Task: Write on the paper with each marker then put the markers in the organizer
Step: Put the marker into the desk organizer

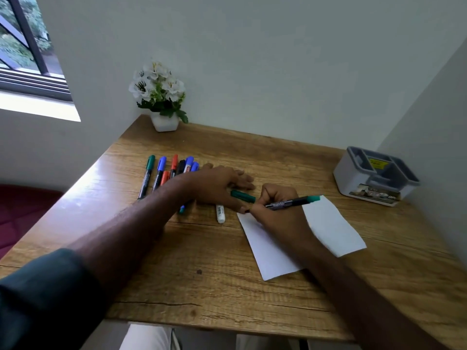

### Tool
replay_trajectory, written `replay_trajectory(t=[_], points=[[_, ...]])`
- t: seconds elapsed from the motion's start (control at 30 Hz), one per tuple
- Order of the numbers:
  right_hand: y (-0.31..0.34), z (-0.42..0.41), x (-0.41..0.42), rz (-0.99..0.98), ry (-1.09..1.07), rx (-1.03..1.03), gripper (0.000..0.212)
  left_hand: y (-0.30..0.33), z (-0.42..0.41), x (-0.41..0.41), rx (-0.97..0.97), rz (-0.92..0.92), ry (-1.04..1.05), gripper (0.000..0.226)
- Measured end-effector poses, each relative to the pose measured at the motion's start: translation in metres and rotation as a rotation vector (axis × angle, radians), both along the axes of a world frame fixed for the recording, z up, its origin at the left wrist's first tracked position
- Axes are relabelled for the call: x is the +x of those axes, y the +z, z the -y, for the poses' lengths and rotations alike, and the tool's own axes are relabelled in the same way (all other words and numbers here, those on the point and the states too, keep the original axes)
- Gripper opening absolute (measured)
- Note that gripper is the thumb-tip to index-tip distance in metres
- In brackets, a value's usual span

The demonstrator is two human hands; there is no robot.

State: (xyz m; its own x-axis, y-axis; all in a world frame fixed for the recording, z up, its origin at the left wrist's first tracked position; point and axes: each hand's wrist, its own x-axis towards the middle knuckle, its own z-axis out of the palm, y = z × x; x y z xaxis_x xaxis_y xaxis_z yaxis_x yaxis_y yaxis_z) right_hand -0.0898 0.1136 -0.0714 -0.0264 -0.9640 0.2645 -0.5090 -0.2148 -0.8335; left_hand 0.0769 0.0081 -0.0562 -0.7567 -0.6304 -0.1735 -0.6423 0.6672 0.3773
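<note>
A wooden desk with a pale oak grain fills a corner between grey-white walls, with a dark-framed window up at the left and a small white pot of white artificial flowers standing at the desk's far left corner. Seen from the head camera, a white rectangular sheet of paper lies slantwise on the desk in front of the person. The right hand rests on the near left part of that sheet, its fingers curled tight round a black-barrelled marker with a green end; the green end points up and to the right, and the writing tip is hidden under the hand. The left hand lies flat on the desk just left of the right one, fingers stretched out and loose, with a green marker cap lying against its fingers and its thumb at the paper's top left corner. Beyond and under this hand is a row of loose markers in green, blue, red and black, lying side by side, and a white-barrelled marker pokes out below the palm. A grey and white plastic desk organizer with open compartments stands well apart at the far right, near the wall.
</note>
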Motion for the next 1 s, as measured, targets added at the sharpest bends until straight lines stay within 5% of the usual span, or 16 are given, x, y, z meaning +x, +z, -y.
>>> replay_trajectory(t=[0.3, 0.47, 1.0], points=[[-0.009, 0.001, -0.005, -0.020, -0.006, 0.023, 0.035, -0.012, 0.004, -0.003, -0.153, 0.021, -0.128, 0.060], [-0.008, 0.000, -0.007, -0.025, -0.003, 0.034, 0.026, -0.007, 0.000, 0.001, -0.076, -0.063, -0.185, 0.047], [-0.009, -0.012, -0.010, -0.058, 0.021, 0.059, 0.027, -0.001, -0.005, 0.003, 0.024, -0.019, -0.149, 0.063]])
